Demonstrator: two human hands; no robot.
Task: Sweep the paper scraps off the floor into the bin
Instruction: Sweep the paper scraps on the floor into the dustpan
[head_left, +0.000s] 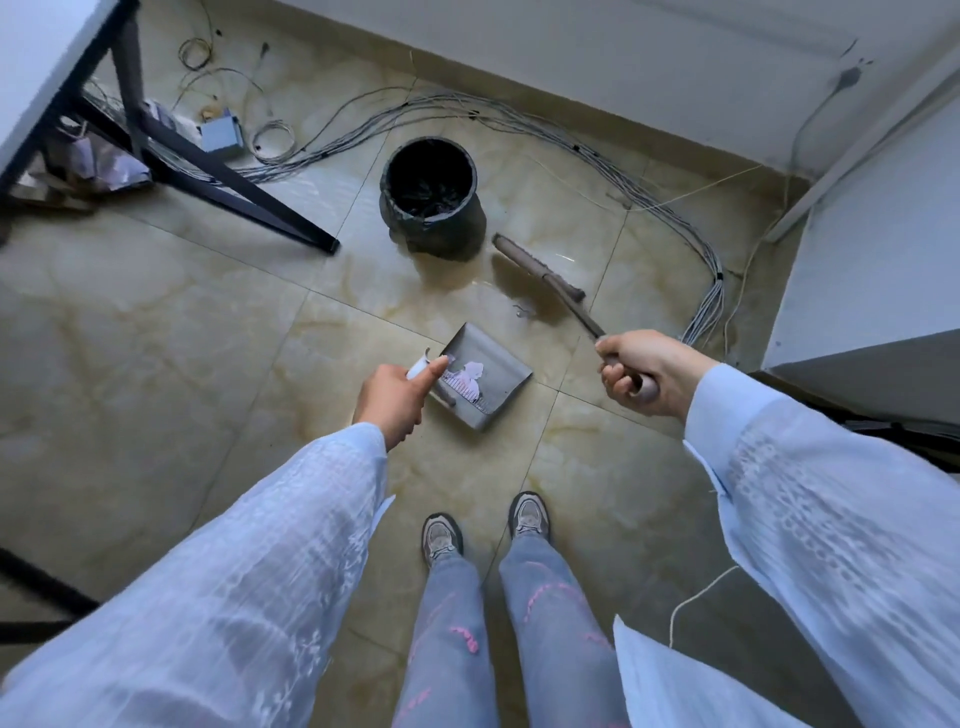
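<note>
My left hand (397, 399) grips the white handle of a grey dustpan (493, 358), which hangs over the floor in front of my feet. Pale pink and white paper scraps (470, 375) lie inside the pan near its comb teeth. My right hand (644, 371) is closed on the handle of a brown broom (537, 267), whose head points away toward the bin, just above the tiles. The round black bin (431, 200), lined with a dark bag, stands on the floor beyond the dustpan, with dark contents at its bottom.
A bundle of grey cables (519, 122) runs along the wall behind the bin and curves down the right side. A black table leg (228, 179) slants across the upper left, with a small grey box (222, 134) and crumpled papers under it. White cabinets stand at right.
</note>
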